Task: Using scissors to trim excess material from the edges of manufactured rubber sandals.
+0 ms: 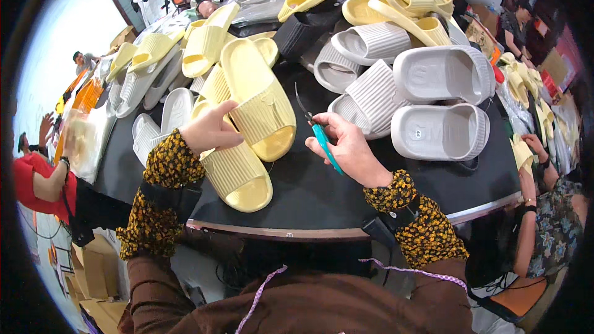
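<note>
The left hand (210, 128) grips a pale yellow ribbed foam slide sandal (234, 170) on the dark surface (322, 195). The right hand (346, 148) closes around small teal-handled snips (318, 133), held just beside the sandal. The pointed blades could nick the foam if the sandal slips.

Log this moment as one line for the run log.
left hand: on yellow slide sandals | right hand: holds teal-handled snips | surface: black table | nearby: white sandals
</note>
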A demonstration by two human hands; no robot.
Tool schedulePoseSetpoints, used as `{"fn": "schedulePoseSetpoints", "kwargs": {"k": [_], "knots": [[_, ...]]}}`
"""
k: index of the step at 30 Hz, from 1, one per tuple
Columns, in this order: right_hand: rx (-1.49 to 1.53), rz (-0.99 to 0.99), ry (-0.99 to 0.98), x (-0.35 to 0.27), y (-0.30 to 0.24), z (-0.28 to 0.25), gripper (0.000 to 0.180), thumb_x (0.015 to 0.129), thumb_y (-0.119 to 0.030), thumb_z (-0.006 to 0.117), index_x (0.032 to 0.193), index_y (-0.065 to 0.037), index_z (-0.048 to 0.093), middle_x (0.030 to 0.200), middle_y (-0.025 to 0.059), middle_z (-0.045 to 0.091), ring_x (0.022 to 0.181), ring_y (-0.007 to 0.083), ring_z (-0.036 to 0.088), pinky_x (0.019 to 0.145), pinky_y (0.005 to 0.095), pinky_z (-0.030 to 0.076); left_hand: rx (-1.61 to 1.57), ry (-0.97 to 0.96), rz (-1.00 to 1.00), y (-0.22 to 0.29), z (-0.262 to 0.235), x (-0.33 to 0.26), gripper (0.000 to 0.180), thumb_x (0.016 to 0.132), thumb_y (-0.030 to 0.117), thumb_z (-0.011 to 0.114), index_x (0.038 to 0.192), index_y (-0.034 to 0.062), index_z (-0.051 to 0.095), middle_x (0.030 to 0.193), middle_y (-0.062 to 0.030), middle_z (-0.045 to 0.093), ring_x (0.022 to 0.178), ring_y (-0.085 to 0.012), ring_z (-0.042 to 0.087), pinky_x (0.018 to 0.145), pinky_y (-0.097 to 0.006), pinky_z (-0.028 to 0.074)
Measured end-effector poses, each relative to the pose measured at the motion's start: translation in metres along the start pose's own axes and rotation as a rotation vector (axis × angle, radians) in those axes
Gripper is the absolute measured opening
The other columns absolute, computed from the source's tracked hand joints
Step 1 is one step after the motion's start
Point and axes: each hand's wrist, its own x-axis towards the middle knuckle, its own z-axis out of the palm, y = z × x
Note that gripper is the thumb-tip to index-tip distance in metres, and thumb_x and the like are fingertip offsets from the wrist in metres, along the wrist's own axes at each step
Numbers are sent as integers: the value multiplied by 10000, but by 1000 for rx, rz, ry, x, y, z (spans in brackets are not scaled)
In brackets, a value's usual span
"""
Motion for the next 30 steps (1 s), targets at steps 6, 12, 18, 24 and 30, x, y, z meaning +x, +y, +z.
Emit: {"fn": "schedulePoseSetpoints", "kwargs": {"k": [6,12,18,24,30], "knots": [[-34,-20,8,-1,2,-1,379,827,-153,679,1123,11,507,733,-19,528,585,18,450,482,184,397,-30,56,-21,-3,10,-6,704,733,41,626,1299,-98,231,614,-38,555,544,-76,536,463,-227,395],[42,-22,87,-3,-8,2,360,832,-131,662,1130,-2,506,710,-21,524,573,10,449,470,185,387,-296,345,213,19,17,-24,551,775,-20,583,1261,-58,327,850,-111,643,751,-139,618,657,-253,484],[-65,-238,121,-8,-8,3,435,794,-64,688,1174,-9,484,712,-28,519,625,20,467,581,179,398,-571,621,545,43,41,-25,448,850,-49,506,1239,-58,284,1159,-256,538,1074,-240,551,919,-325,436],[-199,-209,78,-5,-6,3,440,773,-120,705,1144,-24,489,768,44,552,655,94,520,598,246,440,-562,770,595,43,63,-17,453,860,-28,489,1263,-49,283,1198,-235,526,1039,-251,574,833,-329,488],[-358,-222,97,-4,-5,1,454,743,-146,707,1129,-43,491,826,126,596,680,219,603,611,345,487,-592,789,534,51,75,-21,313,874,-30,492,1118,-14,295,1009,-207,588,762,-190,623,610,-264,519]]}}
